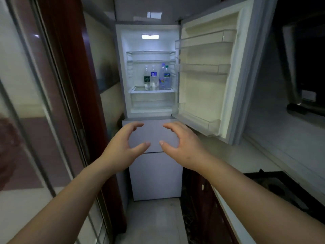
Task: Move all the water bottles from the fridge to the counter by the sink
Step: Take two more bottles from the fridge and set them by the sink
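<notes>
White fridge (123,67) open, four water bottles (157,78) on shelf; left hand (123,147), right hand (181,145) spread, empty.

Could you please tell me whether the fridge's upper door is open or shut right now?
Open. The upper door is swung wide to the right, showing its bare shelves, and the lit compartment shows four bottles upright.

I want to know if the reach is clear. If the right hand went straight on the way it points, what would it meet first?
Probably the shut lower fridge drawer behind the right hand, not the bottles higher up; depth is unclear.
</notes>
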The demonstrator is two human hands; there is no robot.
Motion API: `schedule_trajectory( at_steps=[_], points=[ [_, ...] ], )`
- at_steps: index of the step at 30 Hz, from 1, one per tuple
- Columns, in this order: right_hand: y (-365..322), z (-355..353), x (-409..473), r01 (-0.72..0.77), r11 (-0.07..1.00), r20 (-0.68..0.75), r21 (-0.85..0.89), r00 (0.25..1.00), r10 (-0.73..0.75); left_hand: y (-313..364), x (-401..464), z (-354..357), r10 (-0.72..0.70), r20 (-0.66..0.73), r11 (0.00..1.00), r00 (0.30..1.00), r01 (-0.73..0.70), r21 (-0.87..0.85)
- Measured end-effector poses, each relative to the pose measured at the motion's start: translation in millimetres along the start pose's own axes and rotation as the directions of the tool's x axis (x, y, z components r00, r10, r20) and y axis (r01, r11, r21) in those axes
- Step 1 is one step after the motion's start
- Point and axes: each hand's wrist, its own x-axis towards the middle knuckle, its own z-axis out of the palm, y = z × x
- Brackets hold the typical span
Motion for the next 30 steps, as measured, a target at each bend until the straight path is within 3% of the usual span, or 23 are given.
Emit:
schedule_trajectory(
  at_steps=[7, 15, 30],
  points=[
    [63, -7, 75, 0.004, 0.997, -0.060, 0.072, 0.998, 0.001, -20, 82, 31, -0.008, -0.014, 1.000, 1.000, 0.008, 0.005],
    [105, 11, 138, 0.013, 0.999, -0.019, 0.052, 1.000, -0.012, -58, 154, 48, -0.013, -0.018, 1.000, 1.000, 0.014, 0.013],
    [166, 101, 349, -0.009, 0.998, -0.065, -0.063, 0.998, 0.005, -218, 354, 57, 0.021, 0.018, 0.991, 1.000, -0.018, -0.131]
  ],
)
